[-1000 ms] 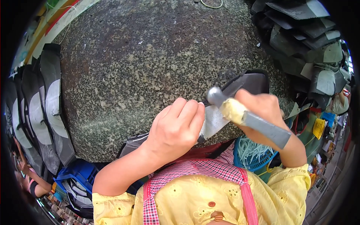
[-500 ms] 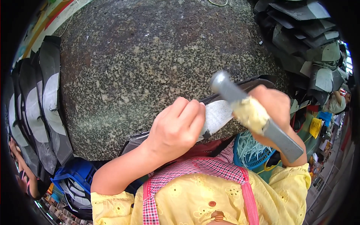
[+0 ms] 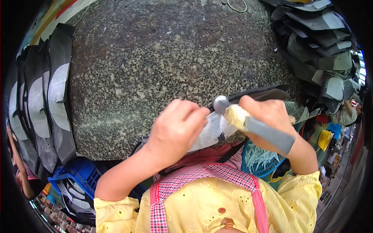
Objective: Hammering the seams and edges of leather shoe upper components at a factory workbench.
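Note:
My left hand (image 3: 176, 130) is closed over a flat shoe-upper piece (image 3: 217, 130), dark outside with a pale grey lining, pressing it against the near edge of a speckled granite slab (image 3: 167, 54). My right hand (image 3: 272, 120) grips a hammer (image 3: 252, 124) with a grey handle and a yellowish wrapped neck. Its round metal head (image 3: 221, 103) rests on the piece just right of my left fingers.
Rows of dark cut pieces with grey linings lie fanned at the left (image 3: 46, 97) and stacked at the upper right (image 3: 318, 42). A blue crate (image 3: 81, 176) sits below left, a blue basket (image 3: 260, 161) by my right arm. A rubber band (image 3: 237, 5) lies at the slab's far edge.
The hammer head rose and swung out to the right half a second ago, then came back down onto the piece. My left hand stayed in place.

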Motion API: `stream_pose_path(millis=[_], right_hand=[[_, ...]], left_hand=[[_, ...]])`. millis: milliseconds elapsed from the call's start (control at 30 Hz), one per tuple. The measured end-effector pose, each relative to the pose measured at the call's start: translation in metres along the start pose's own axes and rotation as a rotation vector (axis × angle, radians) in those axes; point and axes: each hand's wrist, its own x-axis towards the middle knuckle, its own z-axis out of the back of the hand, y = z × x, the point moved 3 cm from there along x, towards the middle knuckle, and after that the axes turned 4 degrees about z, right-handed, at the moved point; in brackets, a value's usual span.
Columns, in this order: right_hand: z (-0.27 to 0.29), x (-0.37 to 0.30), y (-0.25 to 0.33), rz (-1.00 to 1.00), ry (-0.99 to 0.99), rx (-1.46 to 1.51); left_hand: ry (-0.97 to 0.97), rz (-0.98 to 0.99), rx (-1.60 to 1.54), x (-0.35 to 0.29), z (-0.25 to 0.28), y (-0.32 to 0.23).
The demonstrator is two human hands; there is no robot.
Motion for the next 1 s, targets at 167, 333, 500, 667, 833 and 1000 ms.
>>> stream_pose_path(millis=[167,333,500,667,833,1000], right_hand=[[0.012,0.007,0.000,0.159,-0.286,-0.046],[-0.016,-0.001,0.012,0.042,-0.016,-0.003],[-0.002,0.007,0.013,0.122,-0.278,0.017],[-0.026,0.002,0.033,0.066,-0.067,0.002],[-0.006,0.012,0.034,0.105,-0.264,-0.017],[-0.029,0.009,0.052,-0.059,0.093,0.022]], left_hand=[[-0.001,-0.075,0.253,-0.016,0.008,-0.002],[-0.066,-0.041,0.286,-0.023,0.007,0.001],[-0.110,-0.121,0.436,-0.040,0.011,-0.002],[-0.093,-0.061,0.235,-0.044,0.016,0.008],[-0.055,-0.067,0.248,-0.059,0.015,0.008],[-0.072,-0.032,0.152,-0.055,0.027,0.005]])
